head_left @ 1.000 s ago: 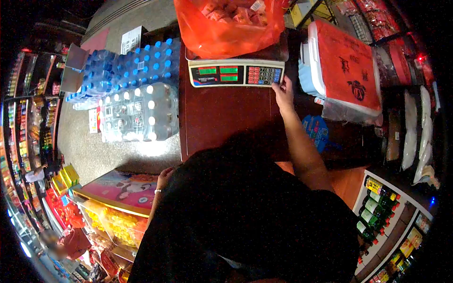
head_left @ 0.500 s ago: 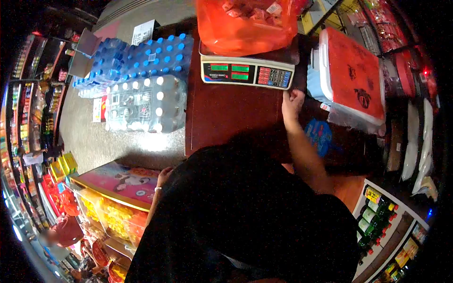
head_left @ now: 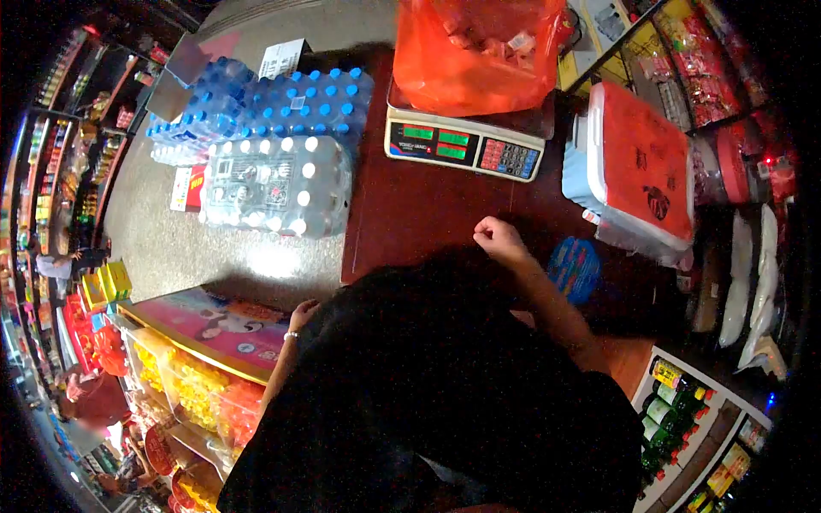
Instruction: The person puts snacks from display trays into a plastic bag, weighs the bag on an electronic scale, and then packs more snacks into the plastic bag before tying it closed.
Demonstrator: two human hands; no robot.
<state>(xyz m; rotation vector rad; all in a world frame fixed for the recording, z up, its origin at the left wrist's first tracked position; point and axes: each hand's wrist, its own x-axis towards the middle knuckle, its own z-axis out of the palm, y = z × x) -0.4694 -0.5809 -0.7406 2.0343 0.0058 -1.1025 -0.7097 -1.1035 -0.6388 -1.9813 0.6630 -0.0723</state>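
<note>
My right hand (head_left: 503, 238) hovers over or rests on the dark red-brown tabletop (head_left: 419, 218), its fingers curled in, with nothing visible in them. Ahead of it is a white electronic scale (head_left: 464, 147) with lit green displays and a keypad. A translucent orange-red plastic bag (head_left: 475, 73) sits on the scale, with small wrapped pieces showing inside. My left hand (head_left: 304, 313), with a bracelet at the wrist, is beside the pink printed top (head_left: 227, 321) of a display case. My black clothing partly hides its fingers.
Shrink-wrapped bottle packs (head_left: 278, 184) stand left of the table. On the right are a lidded plastic tub (head_left: 641, 171) with a red top and a blue round item (head_left: 574, 269). Bottles (head_left: 663, 415) fill a shelf at lower right. A person (head_left: 94, 398) is at far left.
My right hand has drawn back from the scale's front edge, toward me and to the left. My left hand stays by the display case. The view has shifted slightly.
</note>
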